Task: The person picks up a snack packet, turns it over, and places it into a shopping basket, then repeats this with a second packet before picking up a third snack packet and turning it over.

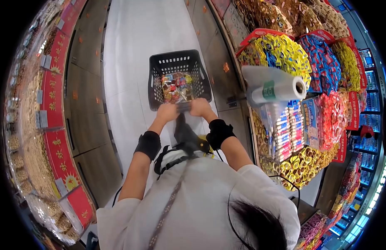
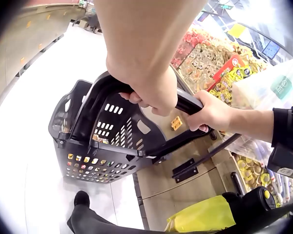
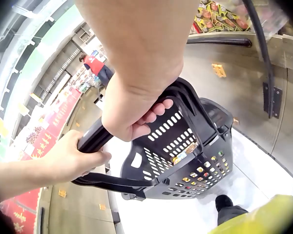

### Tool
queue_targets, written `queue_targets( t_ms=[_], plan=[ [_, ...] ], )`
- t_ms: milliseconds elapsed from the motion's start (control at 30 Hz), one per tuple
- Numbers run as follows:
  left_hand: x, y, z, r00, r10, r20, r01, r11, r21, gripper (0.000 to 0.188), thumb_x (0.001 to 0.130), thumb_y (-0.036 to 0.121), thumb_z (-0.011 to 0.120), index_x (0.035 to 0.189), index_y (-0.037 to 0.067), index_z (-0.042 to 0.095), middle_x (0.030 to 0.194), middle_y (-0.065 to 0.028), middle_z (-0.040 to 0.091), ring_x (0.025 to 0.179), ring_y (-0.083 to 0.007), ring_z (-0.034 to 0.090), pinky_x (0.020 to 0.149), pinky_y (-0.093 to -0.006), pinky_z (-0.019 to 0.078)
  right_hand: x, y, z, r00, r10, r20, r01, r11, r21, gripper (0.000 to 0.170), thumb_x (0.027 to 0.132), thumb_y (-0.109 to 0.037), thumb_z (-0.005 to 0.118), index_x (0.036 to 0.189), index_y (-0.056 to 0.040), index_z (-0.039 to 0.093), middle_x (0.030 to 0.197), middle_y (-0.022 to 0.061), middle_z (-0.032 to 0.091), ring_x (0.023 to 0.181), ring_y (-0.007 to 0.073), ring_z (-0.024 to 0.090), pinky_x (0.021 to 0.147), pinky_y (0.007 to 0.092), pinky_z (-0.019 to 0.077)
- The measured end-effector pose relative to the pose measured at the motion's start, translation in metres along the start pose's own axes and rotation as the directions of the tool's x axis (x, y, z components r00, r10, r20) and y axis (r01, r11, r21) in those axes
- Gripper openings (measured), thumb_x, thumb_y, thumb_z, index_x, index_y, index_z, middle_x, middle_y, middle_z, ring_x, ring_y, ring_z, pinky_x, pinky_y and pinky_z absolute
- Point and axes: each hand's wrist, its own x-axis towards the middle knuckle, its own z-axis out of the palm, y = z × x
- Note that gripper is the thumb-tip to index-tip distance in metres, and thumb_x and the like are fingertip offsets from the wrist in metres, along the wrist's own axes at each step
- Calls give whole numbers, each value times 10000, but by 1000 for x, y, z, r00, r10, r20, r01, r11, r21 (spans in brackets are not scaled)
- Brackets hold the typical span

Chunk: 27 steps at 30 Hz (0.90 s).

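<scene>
A black plastic shopping basket with slotted sides hangs in front of the body in the head view. Colourful wrapped sweets lie in its bottom. Both hands grip its black handle. My left hand has its fingers curled round the left part of the bar, and my right hand curls round the right part. In the right wrist view the right hand wraps the bar close to where it bends down, with the left hand at the other end.
Sweets stand piled in bins along the right, with a roll of plastic bags jutting out. Nut bins with red signs line the left. A white floor aisle runs ahead between wooden cabinets. A person in red stands farther off.
</scene>
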Motion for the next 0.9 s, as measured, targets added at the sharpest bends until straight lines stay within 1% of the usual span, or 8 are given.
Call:
queue_targets(
  t_ms=[200, 400, 600, 667, 700, 800, 833, 900],
  plan=[
    [67, -31, -35, 1000, -7, 24, 7, 1000, -7, 274, 641, 299, 624, 836, 109, 645, 682, -157, 615, 664, -319, 604, 630, -416, 487, 70, 19, -32, 1000, -9, -5, 9, 1000, 19, 212, 539, -201, 558, 660, -54, 652, 660, 174, 605, 677, 338, 602, 669, 405, 488],
    [118, -57, -64, 999, 7, 52, -7, 1000, -17, 290, 643, 297, 621, 857, 103, 645, 707, -169, 617, 679, -323, 605, 647, -419, 488, 123, 31, -56, 999, -36, -3, 36, 999, 30, 204, 543, -186, 550, 676, -57, 635, 690, 175, 605, 687, 345, 592, 651, 407, 482],
    [167, -87, -86, 996, 36, 78, -35, 999, -16, 284, 648, 297, 615, 852, 102, 645, 722, -164, 620, 695, -319, 604, 657, -410, 485, 177, 42, -73, 999, -16, -28, 16, 1000, 22, 193, 543, -182, 560, 671, -57, 632, 704, 165, 610, 692, 339, 593, 637, 408, 481],
    [184, -95, -99, 993, 43, 110, -40, 999, -30, 278, 649, 296, 613, 845, 101, 647, 727, -162, 620, 698, -316, 604, 659, -407, 484, 195, 46, -79, 999, -9, -34, 9, 1000, -1, 192, 532, -191, 570, 656, -61, 635, 667, 159, 608, 661, 326, 601, 633, 404, 487],
    [195, -103, -100, 988, 98, 122, -92, 994, -53, 316, 665, 321, 611, 891, 101, 628, 720, -160, 618, 694, -319, 601, 655, -410, 479, 206, 48, -84, 999, -3, -42, 2, 1000, -16, 191, 527, -196, 574, 648, -63, 637, 648, 156, 607, 646, 320, 605, 631, 402, 490],
    [220, -119, -122, 973, 163, 166, -131, 973, -188, 339, 701, 323, 586, 933, 76, 571, 884, -192, 593, 833, -350, 567, 722, -434, 450, 238, 66, -75, 981, 15, -194, -9, 999, 31, 181, 526, -204, 581, 634, -68, 630, 637, 152, 605, 631, 327, 599, 608, 409, 485],
    [231, -128, -126, 950, 177, 255, -124, 970, -210, 415, 740, 394, 568, 997, 69, 536, 917, -210, 576, 858, -365, 552, 729, -433, 442, 246, 65, -79, 980, 15, -198, -6, 999, 44, 179, 529, -206, 580, 634, -69, 628, 636, 153, 604, 628, 328, 598, 602, 412, 484],
    [250, -144, -135, 941, 225, 254, -160, 954, -252, 428, 763, 417, 547, 1005, 64, 534, 907, -213, 574, 861, -365, 551, 728, -429, 438, 262, 66, -94, 979, 13, -203, -1, 998, 59, 177, 535, -210, 578, 635, -71, 625, 634, 156, 602, 623, 329, 596, 591, 417, 481]
  ],
)
